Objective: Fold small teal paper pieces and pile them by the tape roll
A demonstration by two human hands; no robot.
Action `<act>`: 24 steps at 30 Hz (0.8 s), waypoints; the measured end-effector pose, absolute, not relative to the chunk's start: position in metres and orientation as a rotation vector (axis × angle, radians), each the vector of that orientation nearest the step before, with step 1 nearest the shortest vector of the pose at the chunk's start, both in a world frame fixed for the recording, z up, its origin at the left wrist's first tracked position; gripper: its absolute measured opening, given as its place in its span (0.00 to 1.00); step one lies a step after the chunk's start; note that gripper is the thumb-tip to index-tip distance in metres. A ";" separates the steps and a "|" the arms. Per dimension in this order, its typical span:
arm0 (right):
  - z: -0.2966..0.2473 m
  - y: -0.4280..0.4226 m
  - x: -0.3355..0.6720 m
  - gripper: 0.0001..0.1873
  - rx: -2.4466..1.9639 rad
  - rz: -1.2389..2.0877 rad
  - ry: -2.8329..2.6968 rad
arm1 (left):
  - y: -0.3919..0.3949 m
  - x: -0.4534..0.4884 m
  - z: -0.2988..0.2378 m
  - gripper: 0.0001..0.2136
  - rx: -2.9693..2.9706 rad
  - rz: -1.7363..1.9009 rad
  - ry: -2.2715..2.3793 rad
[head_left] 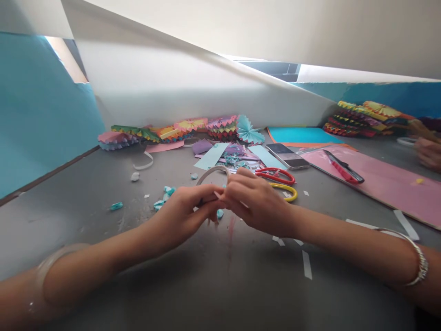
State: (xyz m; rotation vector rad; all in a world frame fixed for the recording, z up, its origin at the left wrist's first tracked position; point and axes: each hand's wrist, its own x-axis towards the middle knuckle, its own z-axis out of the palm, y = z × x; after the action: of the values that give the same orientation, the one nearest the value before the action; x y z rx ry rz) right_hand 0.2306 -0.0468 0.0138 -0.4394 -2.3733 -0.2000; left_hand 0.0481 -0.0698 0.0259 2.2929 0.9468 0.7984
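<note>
Over the middle of the grey table, my left hand [191, 207] and my right hand [255, 197] meet at the fingertips. The fingers of both are closed in a pinch around a small pale pink piece [217, 195], mostly hidden by them. Just behind the fingers stands a ring-shaped pale band [212, 170], like a tape roll, partly covered by my right hand. Scissors with one red handle loop [275, 174] and one yellow handle loop [289, 192] lie beyond my right hand, their blades hidden. Crumpled turquoise paper bits [165, 197] are scattered near my left hand.
Folded paper rosettes [193, 125] line the back. Pale blue paper strips [212, 156], a phone [287, 155], and a red-black cutter [342, 166] on a pink sheet [389, 184] lie to the right. Another person's hand [429, 151] shows at the far right.
</note>
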 end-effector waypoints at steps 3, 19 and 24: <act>0.015 -0.043 0.234 0.13 -0.736 0.203 -2.054 | -0.069 0.043 0.027 0.06 2.168 0.890 0.914; 0.004 -0.047 0.243 0.20 -0.893 0.760 -2.278 | -0.011 0.001 0.020 0.15 2.573 0.811 1.518; 0.000 -0.048 0.238 0.31 -0.789 0.815 -2.318 | -0.045 0.030 0.024 0.10 1.914 0.847 1.026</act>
State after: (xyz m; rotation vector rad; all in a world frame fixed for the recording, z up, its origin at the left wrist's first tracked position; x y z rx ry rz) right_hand 0.2376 -0.0480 -0.0004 -0.7893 -2.3176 0.8149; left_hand 0.0305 -0.0449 0.0239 1.9143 1.0257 0.8474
